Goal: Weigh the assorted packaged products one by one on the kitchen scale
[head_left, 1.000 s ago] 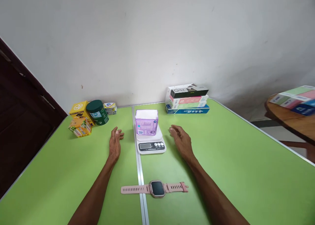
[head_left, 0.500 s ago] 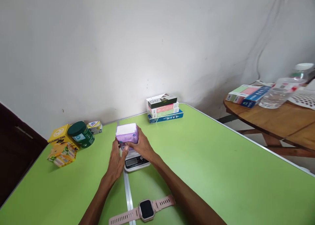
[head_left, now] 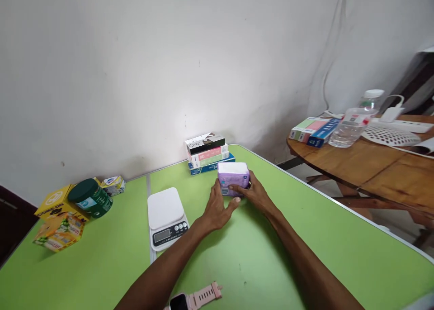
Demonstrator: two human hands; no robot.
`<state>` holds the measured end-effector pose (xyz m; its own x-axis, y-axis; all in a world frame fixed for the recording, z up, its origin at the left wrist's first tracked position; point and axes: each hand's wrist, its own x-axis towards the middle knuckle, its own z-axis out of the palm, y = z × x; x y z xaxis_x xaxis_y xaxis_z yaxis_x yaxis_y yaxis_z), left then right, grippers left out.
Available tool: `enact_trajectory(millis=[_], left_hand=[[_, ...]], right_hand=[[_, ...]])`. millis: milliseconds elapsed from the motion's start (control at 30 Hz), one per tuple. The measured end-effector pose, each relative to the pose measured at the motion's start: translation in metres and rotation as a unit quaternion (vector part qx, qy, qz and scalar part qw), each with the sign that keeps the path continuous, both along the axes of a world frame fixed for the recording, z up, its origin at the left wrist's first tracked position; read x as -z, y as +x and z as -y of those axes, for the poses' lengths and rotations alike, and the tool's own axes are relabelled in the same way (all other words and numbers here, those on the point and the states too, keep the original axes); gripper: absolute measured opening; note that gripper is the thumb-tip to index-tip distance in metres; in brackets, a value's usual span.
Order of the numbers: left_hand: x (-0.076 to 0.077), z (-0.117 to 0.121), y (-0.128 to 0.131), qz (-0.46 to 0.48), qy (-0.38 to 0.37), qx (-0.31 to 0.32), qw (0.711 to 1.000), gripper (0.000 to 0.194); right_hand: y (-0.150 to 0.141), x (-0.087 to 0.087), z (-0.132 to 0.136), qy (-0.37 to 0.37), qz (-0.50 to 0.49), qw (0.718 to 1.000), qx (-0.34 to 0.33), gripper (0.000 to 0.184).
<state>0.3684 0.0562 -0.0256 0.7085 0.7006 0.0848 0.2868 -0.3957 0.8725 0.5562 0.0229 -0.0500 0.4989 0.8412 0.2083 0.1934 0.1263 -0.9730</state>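
A purple and white tissue pack [head_left: 233, 176] is held upright at the green table's middle, right of the scale. My right hand [head_left: 257, 193] grips its right side, thumb across the front. My left hand [head_left: 217, 208] is against its left side, thumb sticking out and fingers partly hidden behind the pack. To the left lies a white kitchen scale [head_left: 166, 210] with a bare platform and a dark display. Close to my left forearm is a pink-strapped smartwatch [head_left: 178, 302], cut off by the bottom edge.
Stacked boxes [head_left: 207, 154] stand by the wall. At left sit a yellow box [head_left: 56, 201], a green canister [head_left: 91, 199], an orange-yellow carton [head_left: 64, 232] and a small box [head_left: 114, 184]. A wooden table [head_left: 383, 174] at right carries a water bottle [head_left: 349, 126] and more boxes [head_left: 313, 131].
Both hands have carried the tissue pack off the scale and to the right. The scale's platform is now uncovered. The view has turned somewhat to the right.
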Motion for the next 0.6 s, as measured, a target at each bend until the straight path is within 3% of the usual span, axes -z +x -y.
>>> enact_trajectory(millis=[133, 333, 467, 600], left_hand=[[0.014, -0.008, 0.036, -0.024, -0.014, 0.018, 0.999, 0.113], [0.023, -0.033, 0.06, -0.034, 0.01, -0.015, 0.999, 0.107], [0.031, -0.049, 0.064, -0.041, 0.048, -0.026, 0.998, 0.1], [0.035, -0.047, 0.057, -0.061, 0.09, -0.011, 0.994, 0.095]], right_hand=[[0.026, 0.022, -0.007, 0.006, 0.11, 0.99, 0.084, 0.076], [0.026, 0.037, -0.034, 0.0, 0.17, 0.968, 0.187, 0.071], [0.024, 0.038, -0.055, -0.025, 0.157, 0.966, 0.203, 0.067], [0.021, 0.034, -0.063, -0.056, 0.158, 0.966, 0.199, 0.083]])
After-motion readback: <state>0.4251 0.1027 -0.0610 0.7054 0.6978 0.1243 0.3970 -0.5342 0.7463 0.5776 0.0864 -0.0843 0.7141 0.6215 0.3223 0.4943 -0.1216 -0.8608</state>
